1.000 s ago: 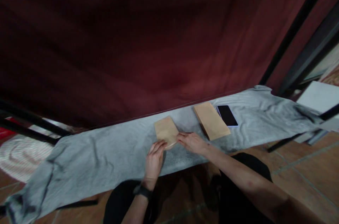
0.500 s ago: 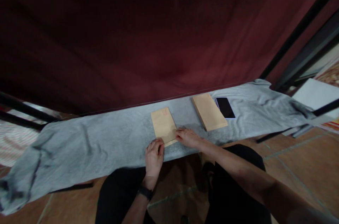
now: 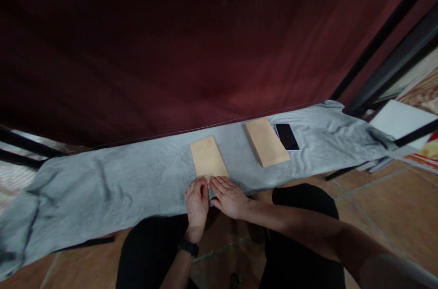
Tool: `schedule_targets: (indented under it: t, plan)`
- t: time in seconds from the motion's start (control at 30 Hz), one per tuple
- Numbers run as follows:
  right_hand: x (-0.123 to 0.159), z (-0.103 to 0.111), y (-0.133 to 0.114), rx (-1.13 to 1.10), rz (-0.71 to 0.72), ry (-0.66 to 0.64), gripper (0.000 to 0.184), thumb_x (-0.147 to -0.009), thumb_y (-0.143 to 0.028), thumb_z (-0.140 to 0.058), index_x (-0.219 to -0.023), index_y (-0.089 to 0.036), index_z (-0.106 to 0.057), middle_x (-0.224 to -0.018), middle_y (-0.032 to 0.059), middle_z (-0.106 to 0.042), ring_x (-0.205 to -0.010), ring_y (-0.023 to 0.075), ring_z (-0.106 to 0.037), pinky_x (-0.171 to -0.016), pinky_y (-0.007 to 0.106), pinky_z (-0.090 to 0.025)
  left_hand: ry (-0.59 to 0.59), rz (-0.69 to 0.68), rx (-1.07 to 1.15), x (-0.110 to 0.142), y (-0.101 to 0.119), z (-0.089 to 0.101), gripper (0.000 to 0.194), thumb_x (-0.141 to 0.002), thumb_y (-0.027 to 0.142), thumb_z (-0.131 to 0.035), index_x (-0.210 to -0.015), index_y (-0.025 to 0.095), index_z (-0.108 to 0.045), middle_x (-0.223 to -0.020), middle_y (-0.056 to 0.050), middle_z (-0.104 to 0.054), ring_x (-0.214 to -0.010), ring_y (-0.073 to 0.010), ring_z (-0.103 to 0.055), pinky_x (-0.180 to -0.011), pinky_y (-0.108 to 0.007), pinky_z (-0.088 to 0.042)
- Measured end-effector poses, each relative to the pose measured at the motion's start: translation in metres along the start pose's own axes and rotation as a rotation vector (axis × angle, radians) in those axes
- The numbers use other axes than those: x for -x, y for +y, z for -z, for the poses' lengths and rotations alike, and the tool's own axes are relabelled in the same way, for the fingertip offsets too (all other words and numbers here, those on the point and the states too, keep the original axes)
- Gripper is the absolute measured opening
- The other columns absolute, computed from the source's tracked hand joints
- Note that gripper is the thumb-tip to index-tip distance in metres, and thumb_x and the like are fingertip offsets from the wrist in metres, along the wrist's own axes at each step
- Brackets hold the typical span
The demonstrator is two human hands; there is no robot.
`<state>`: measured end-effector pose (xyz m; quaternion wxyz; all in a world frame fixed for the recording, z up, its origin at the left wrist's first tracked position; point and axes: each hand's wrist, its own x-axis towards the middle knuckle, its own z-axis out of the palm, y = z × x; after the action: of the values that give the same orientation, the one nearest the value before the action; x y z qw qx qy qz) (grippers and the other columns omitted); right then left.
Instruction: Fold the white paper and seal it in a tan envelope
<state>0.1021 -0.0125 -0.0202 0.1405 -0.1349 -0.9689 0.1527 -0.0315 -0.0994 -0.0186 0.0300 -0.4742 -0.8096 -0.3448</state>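
A tan paper envelope [image 3: 208, 157] with a small reddish mark at its far end lies on the grey cloth. At its near left corner my left hand [image 3: 197, 198] has its fingers curled and pinched on the paper edge. My right hand [image 3: 228, 196] lies flat beside it, fingers stretched over the envelope's near edge, which they cover. To the right rests a thick stack of similar envelopes [image 3: 267, 142], untouched by either hand.
The grey cloth [image 3: 143, 179] covers a long narrow bench. A dark-screened phone [image 3: 287, 137] lies right of the stack. Behind the bench hangs a dark red curtain [image 3: 212, 74]. Black metal bars [image 3: 379, 38] flank it, and a white board [image 3: 400, 119] stands at the right.
My right hand has moved left and nearer to me, from the envelope's near right corner to beside my left hand, and its fingers have flattened. The left hand stays at the near left corner.
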Motion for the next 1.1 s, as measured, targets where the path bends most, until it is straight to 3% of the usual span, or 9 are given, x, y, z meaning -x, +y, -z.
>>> schedule_targets:
  t: [0.13,0.27,0.33,0.43,0.53,0.6,0.83,0.97,1.1]
  plan:
    - [0.009,0.0,0.016,0.024,-0.03,0.026,0.055,-0.099,-0.039,-0.047,-0.144,-0.007,-0.045,-0.152,0.0172,-0.041,-0.142,0.0248,-0.036,-0.12,0.041,-0.028,0.038,-0.018,0.075,-0.001,-0.006,-0.001,0.018,-0.093,0.026,-0.045,-0.085,0.022,-0.06,-0.1,-0.008,-0.07,-0.095,-0.0234,-0.064,-0.088,-0.04,-0.05]
    - [0.019,0.001,0.025,0.047,-0.044,0.049,0.065,-0.095,-0.041,-0.054,-0.146,-0.003,-0.04,-0.154,0.0215,-0.036,-0.144,0.0279,-0.032,-0.119,0.044,-0.028,0.033,-0.028,0.098,0.0,-0.01,0.0,0.019,-0.093,0.024,-0.044,-0.09,0.021,-0.063,-0.102,-0.009,-0.07,-0.099,-0.0242,-0.065,-0.091,-0.044,-0.052]
    - [0.023,0.0,0.026,0.051,-0.049,0.063,0.069,-0.094,-0.042,-0.056,-0.147,-0.003,-0.038,-0.154,0.0217,-0.035,-0.145,0.0285,-0.03,-0.119,0.045,-0.029,0.035,-0.038,0.081,0.0,-0.002,-0.001,0.023,-0.093,0.023,-0.042,-0.098,0.021,-0.065,-0.108,-0.01,-0.069,-0.106,-0.0245,-0.064,-0.095,-0.046,-0.051]
    - [0.026,-0.003,0.025,0.046,-0.066,0.083,0.069,-0.092,-0.042,-0.059,-0.146,-0.004,-0.04,-0.152,0.0216,-0.04,-0.143,0.0293,-0.034,-0.119,0.046,-0.029,-0.022,-0.14,0.039,-0.008,0.019,-0.011,0.034,-0.097,0.025,-0.037,-0.12,0.02,-0.062,-0.133,-0.011,-0.061,-0.128,-0.0232,-0.053,-0.109,-0.046,-0.042]
    - [0.025,-0.004,0.025,0.043,-0.074,0.076,0.067,-0.09,-0.044,-0.06,-0.143,-0.004,-0.046,-0.146,0.0221,-0.048,-0.14,0.0301,-0.039,-0.119,0.046,-0.029,-0.284,-0.352,-0.041,-0.034,0.032,-0.026,0.044,-0.1,0.034,-0.035,-0.139,0.019,-0.05,-0.148,-0.01,-0.049,-0.142,-0.0219,-0.037,-0.119,-0.047,-0.029]
    - [0.024,-0.004,0.026,0.049,-0.062,0.066,0.069,-0.091,-0.046,-0.059,-0.144,-0.004,-0.045,-0.147,0.0221,-0.047,-0.141,0.03,-0.038,-0.119,0.045,-0.029,-0.368,-0.367,-0.125,-0.062,0.025,-0.035,0.052,-0.101,0.038,-0.031,-0.145,0.014,-0.044,-0.154,-0.013,-0.042,-0.146,-0.0228,-0.03,-0.12,-0.047,-0.025]
    - [0.026,-0.004,0.027,0.158,0.027,0.097,0.076,-0.096,-0.046,-0.049,-0.151,0.0,-0.027,-0.155,0.0229,-0.032,-0.144,0.0312,-0.031,-0.12,0.043,-0.024,-0.433,-0.285,-0.392,-0.157,-0.036,-0.051,0.062,-0.102,0.044,-0.015,-0.152,0.012,-0.03,-0.159,-0.011,-0.032,-0.148,-0.0212,-0.024,-0.121,-0.042,-0.023]
    - [0.024,-0.012,0.023,0.244,0.027,0.178,0.075,-0.093,-0.042,-0.052,-0.151,0.0,-0.029,-0.154,0.0215,-0.036,-0.143,0.0309,-0.033,-0.118,0.043,-0.029,-0.43,-0.304,-0.412,-0.175,-0.043,-0.062,0.06,-0.101,0.044,-0.017,-0.153,0.016,-0.028,-0.159,-0.007,-0.031,-0.149,-0.0219,-0.022,-0.122,-0.045,-0.021]
    - [0.019,-0.024,0.02,0.389,0.035,0.225,0.059,-0.092,-0.029,-0.05,-0.143,0.001,-0.043,-0.149,0.0223,-0.044,-0.138,0.0322,-0.041,-0.113,0.045,-0.035,-0.433,-0.416,-0.407,-0.173,-0.043,-0.066,0.058,-0.102,0.043,-0.019,-0.154,0.02,-0.025,-0.16,-0.004,-0.03,-0.149,-0.0195,-0.02,-0.122,-0.045,-0.019]
